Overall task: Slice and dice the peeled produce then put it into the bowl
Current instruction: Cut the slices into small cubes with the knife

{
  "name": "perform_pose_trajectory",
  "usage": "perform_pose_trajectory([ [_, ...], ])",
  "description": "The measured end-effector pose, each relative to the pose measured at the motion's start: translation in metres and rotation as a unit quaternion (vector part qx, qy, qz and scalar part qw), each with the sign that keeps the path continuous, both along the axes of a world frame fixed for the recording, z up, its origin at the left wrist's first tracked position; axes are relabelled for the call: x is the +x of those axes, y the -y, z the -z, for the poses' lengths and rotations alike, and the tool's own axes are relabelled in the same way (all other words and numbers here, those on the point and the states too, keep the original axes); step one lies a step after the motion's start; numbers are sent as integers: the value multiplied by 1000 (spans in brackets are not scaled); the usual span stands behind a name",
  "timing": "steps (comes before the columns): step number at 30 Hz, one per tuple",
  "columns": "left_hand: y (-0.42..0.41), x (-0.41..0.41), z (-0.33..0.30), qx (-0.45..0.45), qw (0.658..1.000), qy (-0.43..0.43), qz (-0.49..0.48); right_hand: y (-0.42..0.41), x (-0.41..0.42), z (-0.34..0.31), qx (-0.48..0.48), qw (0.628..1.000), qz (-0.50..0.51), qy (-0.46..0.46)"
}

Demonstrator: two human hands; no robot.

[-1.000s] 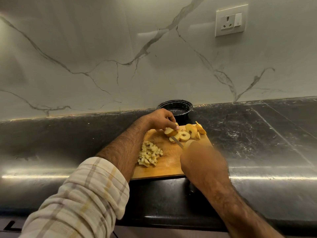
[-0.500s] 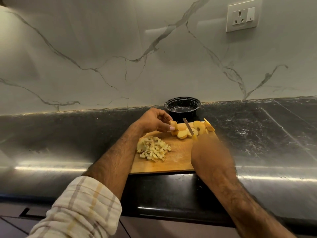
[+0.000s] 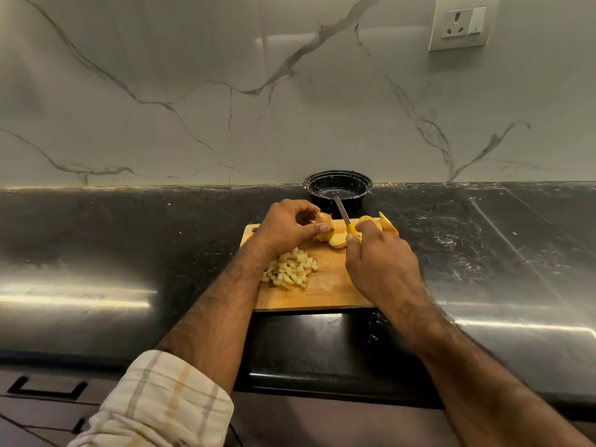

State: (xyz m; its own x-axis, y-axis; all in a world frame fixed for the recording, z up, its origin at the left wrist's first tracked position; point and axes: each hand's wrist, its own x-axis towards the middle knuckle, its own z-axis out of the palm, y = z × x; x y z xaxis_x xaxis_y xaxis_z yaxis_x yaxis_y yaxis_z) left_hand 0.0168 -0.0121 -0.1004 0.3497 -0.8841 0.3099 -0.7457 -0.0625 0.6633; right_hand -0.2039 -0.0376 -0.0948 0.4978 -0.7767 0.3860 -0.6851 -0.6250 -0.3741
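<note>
Pinched between the thumb and curled fingers of the left hand (image 3: 287,229) is a stack of peeled produce slices (image 3: 323,228), held at the far end of the wooden cutting board (image 3: 329,293). The yellow handle of a knife (image 3: 346,222) is gripped by the right hand (image 3: 380,269) — the narrow blade is angled up and away, its tip seen against the bowl. Further slices (image 3: 338,241) are laid flat on the board just beside the held stack, and others (image 3: 385,224) are leaned at the board's far right corner, partly hidden by the right hand. A heap of diced pieces (image 3: 292,269) is gathered on the board's left side, close to the left forearm. The black bowl (image 3: 338,186) is set just beyond the board, against the wall; whether anything is held in it cannot be told. Board and bowl are carried by a dark polished countertop (image 3: 483,240). Behind it a white veined marble backsplash (image 3: 193,91) is seen — a wall socket (image 3: 461,24) is mounted at its upper right. A checked sleeve (image 3: 154,404) is rolled above the left forearm.
</note>
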Motion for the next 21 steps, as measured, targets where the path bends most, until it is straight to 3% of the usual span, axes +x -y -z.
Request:
perform_pose_trajectory([
  [8,-1,4,3,-3,1000,11,15,1,11,4,-2,999,-14,34],
  [13,1,2,4,-6,1000,19,17,-6,10,3,19,999,-22,-36],
  [21,0,1,5,-24,1000,8,-6,-13,12,-4,43,996,-15,-74],
])
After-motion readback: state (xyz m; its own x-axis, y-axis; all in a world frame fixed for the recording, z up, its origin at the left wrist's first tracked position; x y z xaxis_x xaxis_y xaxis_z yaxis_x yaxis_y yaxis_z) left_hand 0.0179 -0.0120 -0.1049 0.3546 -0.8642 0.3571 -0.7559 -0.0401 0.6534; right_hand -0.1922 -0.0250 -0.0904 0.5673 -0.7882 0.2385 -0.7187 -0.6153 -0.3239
